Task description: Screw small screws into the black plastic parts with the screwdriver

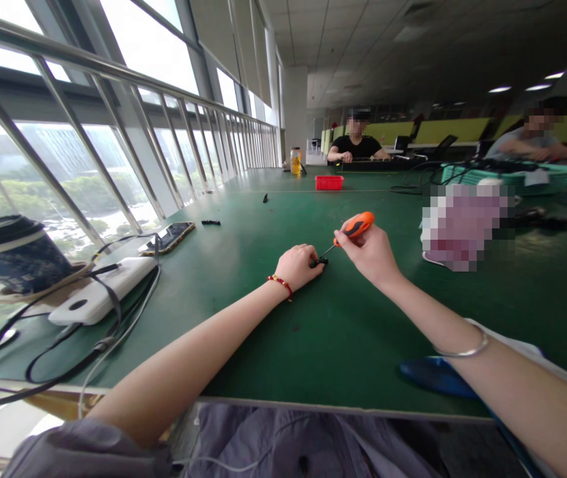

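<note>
My right hand (370,251) is closed around the orange and black handle of a screwdriver (362,224). Its thin metal shaft slants down to the left, and the tip meets a small black part (319,262) on the green table. With fingers curled, my left hand (297,267) pinches that black part against the tabletop; the fingers cover much of it, and its exact kind cannot be made out. Farther off to the left lie a small black strip-shaped piece (210,222) and a smaller black piece (265,198).
On the left are a phone (168,238), a white power bank (104,292) with cables, and a dark cup (17,255). A red basket (329,182) and a jar (295,161) stand farther back. Teal baskets (527,179) sit at right. Two people work across the green table (313,352).
</note>
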`<state>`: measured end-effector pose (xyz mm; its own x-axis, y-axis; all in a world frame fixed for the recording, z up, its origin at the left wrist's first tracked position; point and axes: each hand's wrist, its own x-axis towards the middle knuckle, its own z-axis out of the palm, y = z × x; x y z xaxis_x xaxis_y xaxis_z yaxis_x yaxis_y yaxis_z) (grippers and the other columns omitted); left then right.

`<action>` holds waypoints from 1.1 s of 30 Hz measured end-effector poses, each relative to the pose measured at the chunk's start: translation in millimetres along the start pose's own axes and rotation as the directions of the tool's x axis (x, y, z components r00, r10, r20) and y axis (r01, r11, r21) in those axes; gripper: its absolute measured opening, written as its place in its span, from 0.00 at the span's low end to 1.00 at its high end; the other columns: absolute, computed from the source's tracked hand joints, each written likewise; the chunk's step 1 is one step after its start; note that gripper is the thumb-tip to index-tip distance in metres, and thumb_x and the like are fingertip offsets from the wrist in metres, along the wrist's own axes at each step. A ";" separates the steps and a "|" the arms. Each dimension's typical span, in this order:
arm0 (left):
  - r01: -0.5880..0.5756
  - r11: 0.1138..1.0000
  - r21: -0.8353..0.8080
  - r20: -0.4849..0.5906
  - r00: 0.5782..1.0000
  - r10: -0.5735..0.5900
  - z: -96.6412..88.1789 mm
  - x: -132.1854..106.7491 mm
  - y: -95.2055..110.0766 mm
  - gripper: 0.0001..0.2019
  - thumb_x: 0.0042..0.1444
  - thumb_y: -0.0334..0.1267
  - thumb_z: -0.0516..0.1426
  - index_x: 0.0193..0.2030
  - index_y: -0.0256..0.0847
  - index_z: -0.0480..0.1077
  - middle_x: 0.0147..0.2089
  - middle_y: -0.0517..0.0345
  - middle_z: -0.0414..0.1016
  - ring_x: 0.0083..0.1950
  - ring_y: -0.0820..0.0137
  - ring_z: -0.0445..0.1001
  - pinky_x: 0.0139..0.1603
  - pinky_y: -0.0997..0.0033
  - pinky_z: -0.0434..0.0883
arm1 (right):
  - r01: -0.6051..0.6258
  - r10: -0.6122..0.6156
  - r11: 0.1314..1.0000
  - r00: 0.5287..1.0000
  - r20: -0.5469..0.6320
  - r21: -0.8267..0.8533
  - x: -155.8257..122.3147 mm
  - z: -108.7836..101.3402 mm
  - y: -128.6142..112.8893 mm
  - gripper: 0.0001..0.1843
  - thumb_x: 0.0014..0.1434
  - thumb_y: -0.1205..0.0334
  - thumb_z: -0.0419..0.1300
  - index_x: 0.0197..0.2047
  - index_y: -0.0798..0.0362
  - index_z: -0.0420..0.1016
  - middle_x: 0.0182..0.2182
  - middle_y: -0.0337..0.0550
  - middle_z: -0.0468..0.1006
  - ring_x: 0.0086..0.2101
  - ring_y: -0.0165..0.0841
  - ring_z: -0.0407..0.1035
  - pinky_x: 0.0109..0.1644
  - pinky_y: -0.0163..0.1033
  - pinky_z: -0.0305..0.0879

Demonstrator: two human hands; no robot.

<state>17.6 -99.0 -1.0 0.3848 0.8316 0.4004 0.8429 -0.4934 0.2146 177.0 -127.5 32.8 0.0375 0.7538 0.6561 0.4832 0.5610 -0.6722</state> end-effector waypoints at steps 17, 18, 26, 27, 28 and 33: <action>-0.039 0.999 -0.022 0.001 0.999 0.039 -0.3 0.2 0.1 0.06 0.50 0.37 0.56 0.26 0.40 0.64 0.31 0.58 0.70 0.33 0.69 0.70 0.32 0.72 0.66 | 0.018 -0.017 1.000 0.997 0.080 -0.022 -1.0 -0.9 -2.1 0.16 0.53 0.47 0.56 0.27 0.52 0.65 0.25 0.40 0.71 0.25 0.31 0.66 0.31 0.37 0.63; -0.048 0.999 -0.017 -0.001 0.999 0.048 -0.2 0.3 0.1 0.06 0.50 0.37 0.56 0.26 0.40 0.63 0.31 0.58 0.70 0.33 0.69 0.70 0.33 0.71 0.66 | 0.021 -0.019 0.999 0.997 0.080 -0.029 -1.0 -0.8 -2.1 0.16 0.53 0.47 0.56 0.27 0.51 0.65 0.24 0.40 0.71 0.24 0.30 0.66 0.31 0.37 0.62; -0.116 0.993 0.027 0.002 0.993 0.116 -0.8 -0.2 0.8 0.04 0.52 0.37 0.54 0.28 0.40 0.64 0.33 0.56 0.70 0.38 0.66 0.70 0.36 0.70 0.67 | 0.006 -0.005 0.999 1.000 0.023 -0.040 -4.0 1.5 -2.1 0.14 0.49 0.57 0.57 0.39 0.48 0.59 0.24 0.34 0.69 0.23 0.33 0.66 0.28 0.38 0.61; -0.112 0.993 0.030 0.009 0.994 0.112 -1.1 -0.2 1.2 0.04 0.52 0.37 0.54 0.28 0.40 0.64 0.33 0.56 0.71 0.39 0.66 0.70 0.37 0.70 0.67 | 0.007 -0.006 0.998 1.000 0.017 -0.066 -4.5 1.4 -3.4 0.15 0.49 0.56 0.57 0.39 0.48 0.58 0.24 0.34 0.69 0.23 0.33 0.66 0.28 0.38 0.60; -0.108 0.994 0.031 0.014 0.994 0.107 -1.4 -0.2 1.5 0.04 0.52 0.37 0.54 0.29 0.40 0.65 0.33 0.55 0.71 0.39 0.66 0.70 0.37 0.70 0.67 | 0.011 -0.010 0.996 1.000 0.011 -0.094 -5.0 1.2 -5.1 0.15 0.50 0.55 0.57 0.40 0.48 0.58 0.23 0.34 0.69 0.23 0.34 0.66 0.28 0.38 0.60; -0.102 0.994 0.028 0.014 0.995 0.102 -1.4 0.3 1.9 0.04 0.52 0.37 0.54 0.29 0.40 0.65 0.33 0.55 0.71 0.38 0.66 0.70 0.37 0.69 0.68 | 0.021 -0.020 0.986 1.000 0.011 -0.164 -5.8 0.3 -13.0 0.15 0.52 0.47 0.56 0.36 0.48 0.63 0.20 0.33 0.66 0.22 0.32 0.63 0.29 0.37 0.58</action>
<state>18.8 -100.1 0.8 0.4740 0.7806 0.4075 0.8094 -0.5685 0.1474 170.2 -139.1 37.7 0.0182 0.7464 0.6652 0.6209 0.5130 -0.5927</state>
